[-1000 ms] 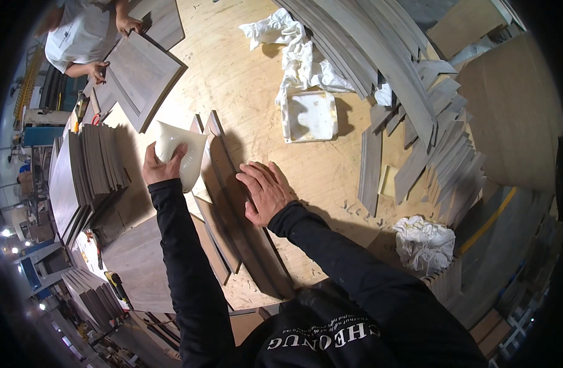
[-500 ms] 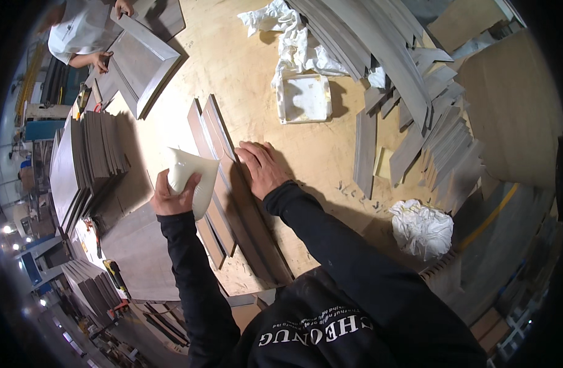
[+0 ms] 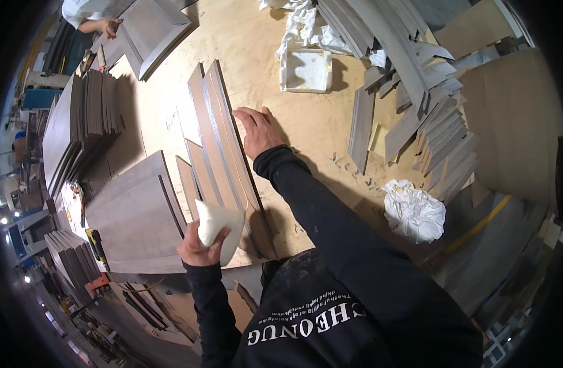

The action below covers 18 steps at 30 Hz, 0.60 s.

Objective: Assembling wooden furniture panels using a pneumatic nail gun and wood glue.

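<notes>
A plump, soft white glue bag (image 3: pixel 222 224) is gripped in my left hand (image 3: pixel 200 248), over the near end of several long wooden strips. My right hand (image 3: pixel 258 132) lies with its fingers extended against the right edge of the outermost strip (image 3: pixel 225 127), holding nothing. A thin pale line of glue runs along that strip's brown face and curves near its lower end. Beside it, more brown strips (image 3: pixel 198 111) lie parallel, some staggered nearer to me. The bag hides part of their near ends and its own lower tip.
A wide grey-brown panel (image 3: pixel 131 214) lies left of the strips, with a panel stack (image 3: pixel 88 116) behind it. A white tray (image 3: pixel 306 70), crumpled white cloth (image 3: pixel 414 210) and piled mitred pieces (image 3: pixel 444 138) are to the right. A co-worker's hand (image 3: pixel 108 27) touches a framed panel (image 3: pixel 152 37).
My left hand has drawn the glue bag toward me along the strips, and the glue line now shows along the outer one. My right hand stays at its edge. The view has shifted.
</notes>
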Tool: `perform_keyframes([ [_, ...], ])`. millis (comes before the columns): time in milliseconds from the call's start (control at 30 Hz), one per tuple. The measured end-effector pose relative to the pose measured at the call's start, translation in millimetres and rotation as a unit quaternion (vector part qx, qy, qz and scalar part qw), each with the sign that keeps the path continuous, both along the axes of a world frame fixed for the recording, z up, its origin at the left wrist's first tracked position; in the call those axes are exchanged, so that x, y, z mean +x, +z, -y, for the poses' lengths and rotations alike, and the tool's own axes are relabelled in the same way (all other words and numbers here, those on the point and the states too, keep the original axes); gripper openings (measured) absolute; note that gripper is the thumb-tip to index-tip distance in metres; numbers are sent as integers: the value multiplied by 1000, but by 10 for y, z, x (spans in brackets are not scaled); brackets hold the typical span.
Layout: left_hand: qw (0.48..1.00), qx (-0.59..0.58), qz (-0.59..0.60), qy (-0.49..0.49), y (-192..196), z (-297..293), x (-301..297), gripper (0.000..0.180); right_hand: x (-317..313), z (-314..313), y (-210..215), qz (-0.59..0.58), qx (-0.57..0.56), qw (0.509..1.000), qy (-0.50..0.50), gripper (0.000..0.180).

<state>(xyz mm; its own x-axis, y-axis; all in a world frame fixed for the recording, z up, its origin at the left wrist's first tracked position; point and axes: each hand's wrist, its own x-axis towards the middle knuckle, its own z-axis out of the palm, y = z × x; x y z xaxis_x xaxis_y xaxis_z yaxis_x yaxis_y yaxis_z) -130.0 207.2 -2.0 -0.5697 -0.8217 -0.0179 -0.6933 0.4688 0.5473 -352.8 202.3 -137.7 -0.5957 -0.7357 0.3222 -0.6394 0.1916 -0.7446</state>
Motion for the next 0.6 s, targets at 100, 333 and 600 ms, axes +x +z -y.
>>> perform_keyframes([
  [100, 999, 29, -23, 14, -20, -225, 195, 39, 3, -7, 1, -4, -11, 1000, -2, 46],
  [333, 998, 56, 16, 34, -19, -625, 557, 43, -2, -1, -46, -5, 3, 1000, 4, 44],
  [600, 997, 36, 68, 31, -104, -647, 545, 43, 7, -5, -20, -21, 16, 1000, 15, 47],
])
